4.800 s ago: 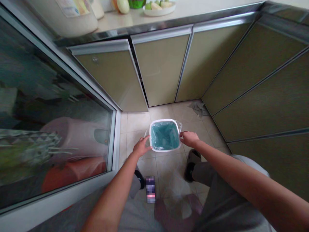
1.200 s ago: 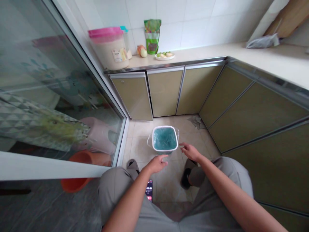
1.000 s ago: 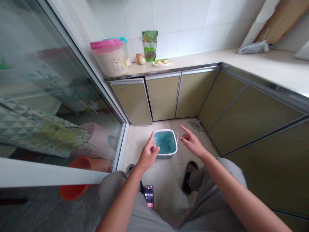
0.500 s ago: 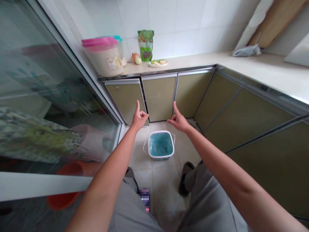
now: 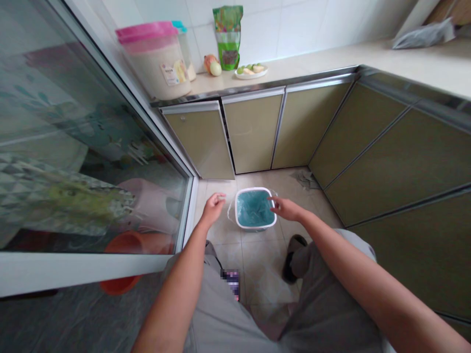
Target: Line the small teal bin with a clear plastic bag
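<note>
A blue-green trash bin (image 5: 255, 228) with a pale rim stands on the tiled floor in front of me. A clear plastic bag (image 5: 253, 208) lines it, and a loop of the bag hangs outside at the left. My left hand (image 5: 213, 209) hovers left of the bin, apart from it, with loosely bent fingers and nothing visible in them. At the bin's right side is my right hand (image 5: 287, 209), its fingers apart and overlapping the rim in view. Whether they touch the rim I cannot tell.
Low cabinets (image 5: 253, 130) run behind and right of the bin. On the counter (image 5: 312, 59) are a pink-lidded container (image 5: 154, 63), a green pouch (image 5: 228, 41), onions (image 5: 213, 66) and a small plate (image 5: 253, 74) of food. A glass door (image 5: 110, 142) stands left.
Both hands have come down and nearer the bin, and their pointing index fingers are now bent or lowered. The view has tilted downward and moved closer to the cabinets.
</note>
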{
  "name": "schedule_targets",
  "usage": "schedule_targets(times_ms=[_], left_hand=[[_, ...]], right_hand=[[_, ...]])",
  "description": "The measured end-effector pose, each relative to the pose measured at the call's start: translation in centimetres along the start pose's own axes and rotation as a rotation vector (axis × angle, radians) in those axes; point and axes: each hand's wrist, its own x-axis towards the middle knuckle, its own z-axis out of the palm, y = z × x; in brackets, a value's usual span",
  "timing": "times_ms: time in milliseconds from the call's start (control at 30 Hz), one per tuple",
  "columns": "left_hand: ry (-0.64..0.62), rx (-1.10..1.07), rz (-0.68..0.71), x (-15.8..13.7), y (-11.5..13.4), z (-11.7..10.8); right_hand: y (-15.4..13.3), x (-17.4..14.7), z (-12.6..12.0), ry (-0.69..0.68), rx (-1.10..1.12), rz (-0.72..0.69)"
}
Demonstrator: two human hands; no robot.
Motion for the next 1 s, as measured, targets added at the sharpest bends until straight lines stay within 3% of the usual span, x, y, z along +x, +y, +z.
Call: schedule_targets(times_ms=[67, 133, 300, 533, 767, 1000], left_hand=[[-0.285, 0.203, -0.092, -1.5, -2.9, 0.4], [-0.435, 0.280, -0.101, -2.1, -4.4, 0.8], [-0.288, 0.328, -0.075, -1.2, -5.0, 1.3], [-0.348, 0.342, -0.157, -0.7, -6.0, 0.7], [-0.327, 0.345, -0.184, -0.3, -6.6, -0.1], [-0.338, 0.367, -0.197, 0.0, -7.2, -0.2]], right_hand=[[0.6, -0.2, 2.5, -0.216, -0.164, 0.021], [0.7, -0.2, 4.7, -0.297, -0.264, 0.020], [0.9, 0.5, 8.0, -0.365, -0.377, 0.021], [1.3, 1.2, 8.9, -0.364, -0.434, 0.028], [-0.7, 1.0, 6.1, -0.381, -0.423, -0.010], [-0.7, 3.6, -2.8, -0.217, -0.289, -0.074]])
